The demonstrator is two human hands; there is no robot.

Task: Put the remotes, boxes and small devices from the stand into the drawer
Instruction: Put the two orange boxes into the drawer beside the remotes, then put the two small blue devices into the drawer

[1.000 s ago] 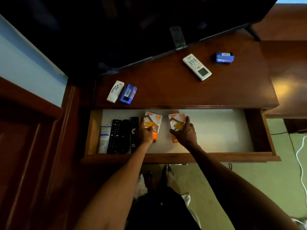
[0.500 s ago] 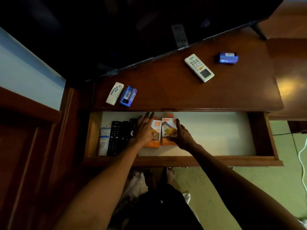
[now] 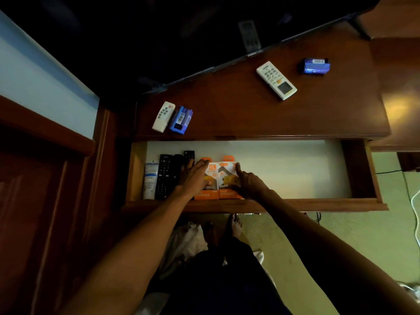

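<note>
The open drawer (image 3: 284, 171) holds a white tube (image 3: 150, 179), black remotes (image 3: 164, 176) and two orange charger boxes side by side. My left hand (image 3: 193, 178) lies flat, fingers spread, on the left orange box (image 3: 205, 194). My right hand (image 3: 246, 184) rests on the right orange box (image 3: 226, 170), fingers against its right edge. On the stand top (image 3: 250, 114) lie a small white remote (image 3: 163, 116), a blue packet (image 3: 180, 119), a large white remote (image 3: 276, 80) and a second blue packet (image 3: 316, 66).
A dark television (image 3: 181, 37) stands at the back of the stand. The drawer's right half shows bare white lining. My bare feet (image 3: 234, 226) are on the green floor below the drawer front (image 3: 318, 204). A white cable (image 3: 414, 205) hangs at the right edge.
Both hands have slid the two orange boxes leftward and set them side by side next to the black remotes. My left hand went from gripping to lying flat.
</note>
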